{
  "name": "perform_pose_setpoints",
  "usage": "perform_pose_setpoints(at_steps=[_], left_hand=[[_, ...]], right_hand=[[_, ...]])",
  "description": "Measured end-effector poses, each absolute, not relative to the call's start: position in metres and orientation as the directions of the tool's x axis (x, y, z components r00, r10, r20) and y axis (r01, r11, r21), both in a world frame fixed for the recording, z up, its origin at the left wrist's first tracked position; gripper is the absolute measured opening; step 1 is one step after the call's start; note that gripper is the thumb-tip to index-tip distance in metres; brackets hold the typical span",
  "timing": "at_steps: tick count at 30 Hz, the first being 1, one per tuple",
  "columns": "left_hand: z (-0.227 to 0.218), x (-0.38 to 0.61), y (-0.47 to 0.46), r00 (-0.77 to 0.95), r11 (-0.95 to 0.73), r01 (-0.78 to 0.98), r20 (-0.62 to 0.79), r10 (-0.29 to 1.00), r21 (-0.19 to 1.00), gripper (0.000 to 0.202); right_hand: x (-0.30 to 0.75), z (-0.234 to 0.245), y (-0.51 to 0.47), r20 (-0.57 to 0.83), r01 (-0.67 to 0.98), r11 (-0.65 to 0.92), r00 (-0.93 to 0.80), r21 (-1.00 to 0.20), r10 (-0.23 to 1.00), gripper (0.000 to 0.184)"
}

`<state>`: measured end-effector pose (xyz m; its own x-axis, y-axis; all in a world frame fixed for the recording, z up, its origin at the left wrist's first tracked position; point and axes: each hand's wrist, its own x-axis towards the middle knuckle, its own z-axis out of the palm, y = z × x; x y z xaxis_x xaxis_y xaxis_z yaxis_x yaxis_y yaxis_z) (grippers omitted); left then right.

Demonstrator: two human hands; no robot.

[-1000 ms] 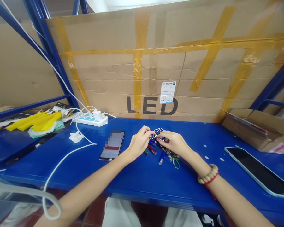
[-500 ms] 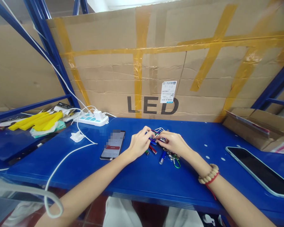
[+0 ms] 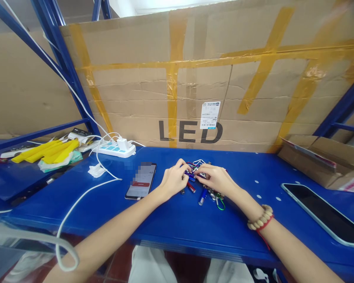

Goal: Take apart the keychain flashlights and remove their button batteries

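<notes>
Blue-painted steel formed the bench [image 3: 177, 228], backed by a taped cardboard sheet [image 3: 194, 78] lettered LED; at the middle of the bench lay a heap of keyring torches [image 3: 204, 193], small coloured barrels tangled with clips and carabiners; judging by how they lay, little had been separated, for nearly all sat in the one tangle; only a blue barrel and a green clip lay loose at its near edge, and no separate lot showed anywhere on the bench; the left hand [image 3: 173, 181] and the right hand [image 3: 217, 179] met over the far side of the heap; both were curled, fingertips pinched on pieces there, though which piece each gripped was too small to tell; a lit phone [image 3: 141, 181] lay just beside the left hand, and a dark phone [image 3: 324, 214] lay well apart to the right, face up near the front edge.
</notes>
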<state>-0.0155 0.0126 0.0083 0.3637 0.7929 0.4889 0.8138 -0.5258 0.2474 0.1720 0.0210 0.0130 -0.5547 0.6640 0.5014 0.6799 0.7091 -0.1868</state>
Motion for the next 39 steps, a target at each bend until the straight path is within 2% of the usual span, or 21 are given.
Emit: perform_pose_setpoints(at_steps=[6,11,15,20,23,27,30,33,37,39], left_hand=[[0.002,-0.016,0.019,0.385,-0.551,0.754,0.439,0.812,0.357,0.033],[-0.01,-0.019,0.032,0.404,-0.617,0.676,0.498,0.767,0.402,0.032],[-0.008,-0.021,0.033,0.375,-0.62,0.701,0.558,0.74,0.352,0.033],[0.007,-0.021,0.024,0.319,-0.497,0.848,0.57,0.757,0.185,0.031],[0.012,-0.02,0.02,0.284,-0.406,0.899,0.487,0.826,0.166,0.033],[0.011,-0.02,0.019,0.241,-0.33,0.911,0.327,0.914,0.249,0.034],[0.011,-0.02,0.02,0.238,-0.343,0.887,0.332,0.913,0.308,0.033],[0.01,-0.021,0.023,0.251,-0.415,0.823,0.406,0.879,0.388,0.03],[0.007,-0.021,0.026,0.306,-0.563,0.683,0.517,0.799,0.465,0.02],[0.005,-0.021,0.026,0.337,-0.624,0.63,0.56,0.757,0.463,0.018]], right_hand=[[0.172,0.012,0.021,0.504,0.667,0.721,-0.564,-0.187,0.654,0.013],[0.171,0.014,0.02,0.502,0.674,0.715,-0.56,-0.186,0.659,0.013],[0.171,0.014,0.02,0.504,0.672,0.718,-0.564,-0.181,0.654,0.013],[0.171,0.014,0.021,0.498,0.671,0.718,-0.566,-0.185,0.657,0.013],[0.171,0.014,0.021,0.49,0.67,0.718,-0.569,-0.191,0.661,0.013],[0.173,0.014,0.021,0.499,0.673,0.715,-0.561,-0.19,0.661,0.013],[0.174,0.012,0.022,0.52,0.672,0.712,-0.542,-0.204,0.66,0.013],[0.172,0.012,0.022,0.564,0.625,0.726,-0.503,-0.286,0.655,0.016],[0.165,0.013,0.019,0.645,0.488,0.722,-0.353,-0.49,0.677,0.023],[0.161,0.013,0.017,0.627,0.419,0.683,-0.284,-0.599,0.725,0.026]])
